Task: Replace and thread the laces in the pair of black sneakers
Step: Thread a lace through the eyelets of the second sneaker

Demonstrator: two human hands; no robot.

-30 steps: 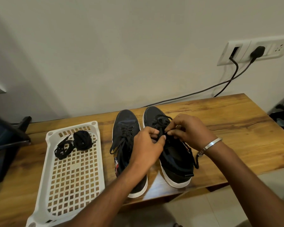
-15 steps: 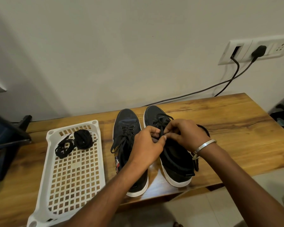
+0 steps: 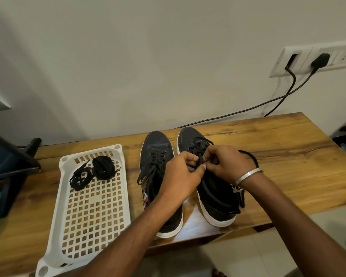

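Note:
Two black sneakers with white soles stand side by side on the wooden table [image 3: 288,156], toes toward the wall. The left sneaker [image 3: 156,150] is laced, its lace ends hanging loose. Over the right sneaker [image 3: 214,194], my left hand [image 3: 183,174] and my right hand [image 3: 226,162] meet and pinch its black lace [image 3: 200,156] near the upper eyelets. A loop of that lace [image 3: 252,156] arcs out behind my right wrist. Two bundled black spare laces [image 3: 94,170] lie in the white tray.
A white perforated plastic tray [image 3: 92,206] sits at the left of the table, reaching its front edge. A dark stand [image 3: 10,162] is at the far left. Black cables [image 3: 268,104] run from a wall socket [image 3: 316,58] down behind the table.
My right hand has drawn back slightly toward me with the lace, and a loop of lace now shows behind its wrist. The sneakers and tray stay put.

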